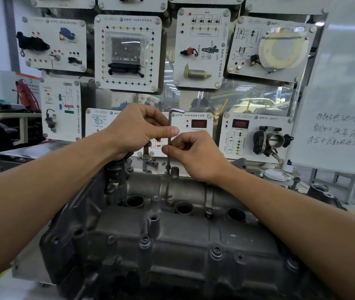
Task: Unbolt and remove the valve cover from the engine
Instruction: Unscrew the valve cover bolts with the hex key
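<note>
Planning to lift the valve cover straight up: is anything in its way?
Yes: the valve cover has bolts seated along its near edge, and the left hand and right hand hold a hex key on a far-edge bolt.

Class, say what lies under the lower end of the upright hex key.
The hex key stands on a bolt at the valve cover's far edge; its tip covers the bolt's socket.
</note>
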Available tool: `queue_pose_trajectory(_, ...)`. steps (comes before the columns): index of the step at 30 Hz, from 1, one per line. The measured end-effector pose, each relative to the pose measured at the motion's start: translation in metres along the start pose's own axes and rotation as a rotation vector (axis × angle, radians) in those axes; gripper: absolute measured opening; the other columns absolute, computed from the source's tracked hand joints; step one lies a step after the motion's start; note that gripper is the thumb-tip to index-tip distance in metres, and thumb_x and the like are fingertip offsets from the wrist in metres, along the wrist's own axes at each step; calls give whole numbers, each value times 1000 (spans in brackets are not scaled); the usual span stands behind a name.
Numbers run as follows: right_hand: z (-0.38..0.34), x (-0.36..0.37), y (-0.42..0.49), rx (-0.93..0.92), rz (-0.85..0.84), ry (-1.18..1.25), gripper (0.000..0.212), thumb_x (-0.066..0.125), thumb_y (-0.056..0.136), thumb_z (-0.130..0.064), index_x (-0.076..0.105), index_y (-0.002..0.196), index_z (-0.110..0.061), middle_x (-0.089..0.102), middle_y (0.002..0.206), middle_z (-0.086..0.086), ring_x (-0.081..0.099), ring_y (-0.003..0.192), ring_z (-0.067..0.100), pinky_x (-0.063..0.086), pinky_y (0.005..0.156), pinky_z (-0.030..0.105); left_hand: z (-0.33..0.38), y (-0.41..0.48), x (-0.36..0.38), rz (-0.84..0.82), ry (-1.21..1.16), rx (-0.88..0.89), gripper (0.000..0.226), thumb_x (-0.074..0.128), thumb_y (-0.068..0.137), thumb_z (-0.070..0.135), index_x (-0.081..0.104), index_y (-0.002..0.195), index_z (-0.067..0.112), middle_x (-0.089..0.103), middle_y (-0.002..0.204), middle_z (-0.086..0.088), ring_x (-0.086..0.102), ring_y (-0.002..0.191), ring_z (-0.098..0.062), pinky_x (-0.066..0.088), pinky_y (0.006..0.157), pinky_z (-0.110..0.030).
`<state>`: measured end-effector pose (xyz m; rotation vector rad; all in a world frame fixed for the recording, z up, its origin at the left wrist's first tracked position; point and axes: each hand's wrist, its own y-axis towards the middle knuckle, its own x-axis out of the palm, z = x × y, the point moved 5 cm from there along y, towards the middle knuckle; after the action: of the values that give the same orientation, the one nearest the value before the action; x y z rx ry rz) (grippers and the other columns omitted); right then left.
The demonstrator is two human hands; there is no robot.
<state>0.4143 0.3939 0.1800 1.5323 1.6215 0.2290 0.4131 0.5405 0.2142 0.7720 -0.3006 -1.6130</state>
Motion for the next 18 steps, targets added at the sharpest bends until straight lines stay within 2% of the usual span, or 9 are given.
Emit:
queue_pose_trajectory(2,0,0,0,-2,-25,-9,21,74,87,-15,67,69,-6,52,53,-3,39,48,5,35,54,22,0,-1,2,-40,-15,-18,31,84,60,32,72,83,15,71,69,2,60,59,-3,44,45,-17)
queue_pose_trajectory(5,-3,1,-1,-26,-73,-41,28,68,92,-15,64,72,5,55,64,26,41,57,16,36,59,29,0,-3,4,-119,-16,-44,21,75,82,24,72,102,18,77,92,-1,62,71,-3,44,52,-18)
queue_pose_trajectory(6,-4,1,-2,-32,-92,-51,32,66,93,-15,62,72,8,56,68,30,41,59,18,37,60,30,0,-3,4,-137,-9,-45,17,70,88,18,72,105,19,77,96,0,63,73,-3,44,53,-18)
queue_pose_trajectory(8,-5,3,-3,-37,-126,-70,35,62,96,-15,61,69,7,59,66,25,46,58,16,40,62,29,0,-4,4,-157,9,-41,17,64,93,11,71,106,20,77,98,3,65,75,-1,43,54,-18)
queue_pose_trajectory(11,-6,4,-4,-44,-152,-92,35,57,99,-13,62,66,-3,62,62,5,50,55,8,42,60,19,1,-4,4,-153,25,-29,17,63,94,9,71,103,20,78,96,4,66,75,-1,44,53,-16)
queue_pose_trajectory(13,-7,5,-4,-47,-149,-88,35,55,99,-12,63,68,0,63,63,8,50,55,8,42,59,19,1,-3,3,-126,17,-31,14,65,92,9,72,100,17,78,93,2,66,73,-3,45,51,-17)
queue_pose_trajectory(16,-8,5,-5,-57,-122,-59,31,59,98,-16,67,76,4,63,65,20,47,56,14,41,59,28,-1,-2,1,-60,8,-38,6,74,85,12,75,90,15,77,84,-3,64,67,-6,46,46,-18)
queue_pose_trajectory(18,-6,4,-5,-41,-99,-46,25,68,92,-21,72,81,1,54,50,8,39,47,10,34,51,22,0,-1,0,-21,24,-23,8,81,75,20,76,80,16,76,77,-5,61,61,-6,46,45,-18)
